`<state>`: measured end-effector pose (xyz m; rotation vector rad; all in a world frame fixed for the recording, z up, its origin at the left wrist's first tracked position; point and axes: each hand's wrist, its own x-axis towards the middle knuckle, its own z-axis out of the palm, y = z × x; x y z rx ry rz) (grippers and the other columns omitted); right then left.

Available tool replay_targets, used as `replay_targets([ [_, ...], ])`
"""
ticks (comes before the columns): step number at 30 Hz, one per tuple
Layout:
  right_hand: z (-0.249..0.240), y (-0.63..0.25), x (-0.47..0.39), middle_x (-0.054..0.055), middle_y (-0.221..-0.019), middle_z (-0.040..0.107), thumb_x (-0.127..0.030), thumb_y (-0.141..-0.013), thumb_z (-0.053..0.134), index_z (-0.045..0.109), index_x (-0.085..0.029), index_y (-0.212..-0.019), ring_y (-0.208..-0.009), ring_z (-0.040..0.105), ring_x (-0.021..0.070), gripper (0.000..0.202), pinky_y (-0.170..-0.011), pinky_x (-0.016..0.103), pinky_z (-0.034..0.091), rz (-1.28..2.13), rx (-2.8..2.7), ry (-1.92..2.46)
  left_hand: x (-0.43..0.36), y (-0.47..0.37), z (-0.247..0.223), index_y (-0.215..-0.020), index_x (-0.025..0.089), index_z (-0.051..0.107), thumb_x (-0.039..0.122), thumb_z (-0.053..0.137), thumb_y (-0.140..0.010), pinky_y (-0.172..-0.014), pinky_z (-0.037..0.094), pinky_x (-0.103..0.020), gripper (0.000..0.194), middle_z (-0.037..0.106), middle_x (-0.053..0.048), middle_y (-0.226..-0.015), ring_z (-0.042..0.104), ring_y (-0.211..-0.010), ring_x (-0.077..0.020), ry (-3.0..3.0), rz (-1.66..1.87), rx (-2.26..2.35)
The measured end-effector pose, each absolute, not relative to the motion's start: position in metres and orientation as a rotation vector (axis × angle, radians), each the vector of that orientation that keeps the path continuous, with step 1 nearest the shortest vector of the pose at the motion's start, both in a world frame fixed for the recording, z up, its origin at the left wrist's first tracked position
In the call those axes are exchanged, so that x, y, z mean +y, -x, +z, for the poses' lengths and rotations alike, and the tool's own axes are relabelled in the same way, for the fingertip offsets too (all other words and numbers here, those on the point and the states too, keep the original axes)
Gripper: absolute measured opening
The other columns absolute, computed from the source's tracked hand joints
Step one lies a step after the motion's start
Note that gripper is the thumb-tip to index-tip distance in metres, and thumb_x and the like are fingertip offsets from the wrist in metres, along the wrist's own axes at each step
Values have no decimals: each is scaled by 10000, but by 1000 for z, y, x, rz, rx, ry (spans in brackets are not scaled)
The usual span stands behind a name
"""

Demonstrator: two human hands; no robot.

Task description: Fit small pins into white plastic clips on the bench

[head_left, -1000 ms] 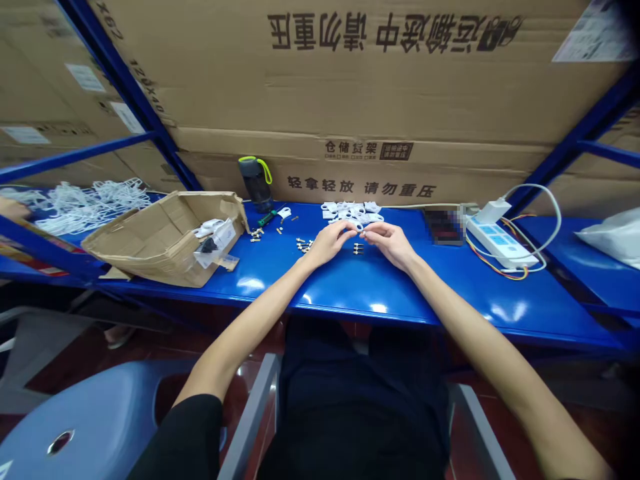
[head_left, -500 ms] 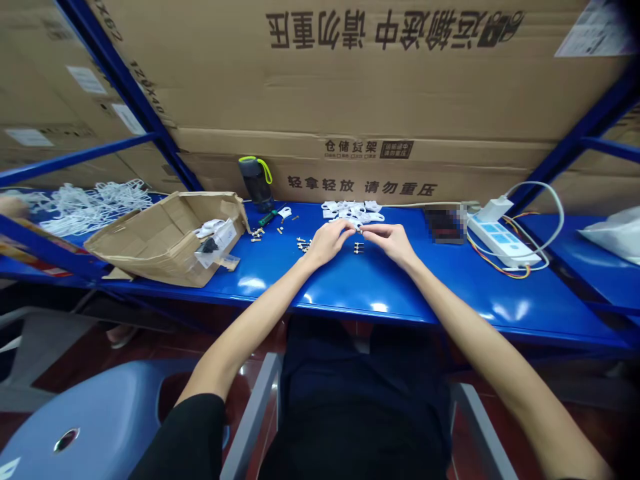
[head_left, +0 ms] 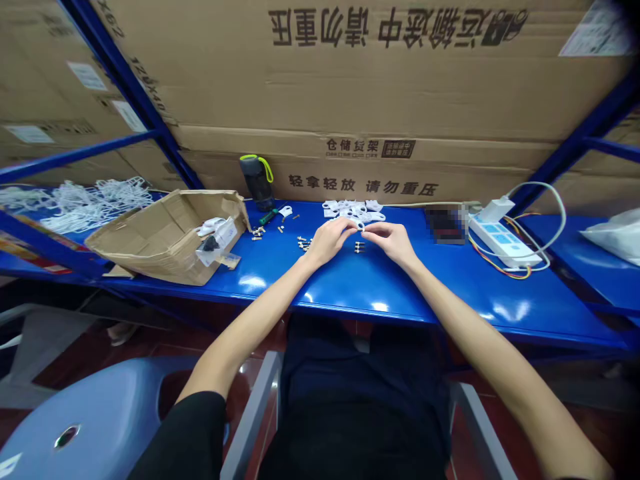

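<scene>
Ring (head_left: 361, 226): one, white, small; raised over the worktop (head_left: 350, 287), between the fingertips of both hands, to the right of the left hand and just left of the right.
Left hand (head_left: 328, 241): thumb and forefinger pinching the ring by its left side; back of the hand turned up.
Right hand (head_left: 394, 241): thumb and forefinger brought close together at the ring's right edge; whether they grip it or some small part cannot be told.
White parts (head_left: 373, 217): a loose group, just beyond the ring, towards the cardboard (head_left: 350, 167).
Screws (head_left: 359, 247): a short row, lying between the hands, nearer the person than the ring.
Fittings (head_left: 302, 240): small, pale, scattered just left of the left hand, partly hidden by it.
Second lot of fittings (head_left: 257, 233): further left, near the box.
Screwdriver (head_left: 269, 217): green handle, beside a single white piece (head_left: 285, 211).
Bottle (head_left: 257, 183): dark, yellow-green strap, upright behind the screwdriver.
Box (head_left: 145, 243): cardboard, open, at the worktop's left; clear bag (head_left: 223, 237) at its right end.
Power strip (head_left: 505, 240): white and blue, well right of the right hand, plug (head_left: 497, 209) inserted.
</scene>
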<state>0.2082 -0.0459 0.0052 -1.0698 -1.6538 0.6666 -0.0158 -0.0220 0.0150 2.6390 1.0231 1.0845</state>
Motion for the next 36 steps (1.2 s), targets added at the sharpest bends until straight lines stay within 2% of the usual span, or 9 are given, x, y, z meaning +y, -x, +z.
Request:
replay_targets([
  [10,8,-205,-50,57,-1001,835,-474,-897,766,851,-226,-974,-858,736,250,272,-767,367,539,460,-1775,1052,-21,16,13,-1123,199,697,363,490,-1120,-976,507,-328,265,763,-58,-1133,707,-1057,-207,-2712,1092,951],
  [18,7,-208,-48,66,-1024,833,-507,-890,780,853,-227,-996,-902,745,265,308,-781,367,543,481,-1721,1030,-20,17,12,-1223,196,688,411,533,-1101,-973,513,-321,292,754,-70,-1136,710,-1036,-206,-2668,1127,936],
  [25,6,-207,-48,67,-1008,833,-507,-885,785,851,-226,-980,-896,744,264,304,-755,367,533,501,-1738,1019,-18,18,11,-1110,205,716,403,559,-1090,-941,525,-320,254,754,-52,-1078,703,-999,-198,-2602,1191,856],
  [36,9,-207,-50,56,-961,832,-525,-896,777,844,-229,-913,-883,742,258,304,-770,367,527,479,-1713,1038,-17,19,11,-1070,209,736,424,574,-1079,-921,540,-314,269,757,-48,-1053,709,-989,-193,-2556,1285,808],
])
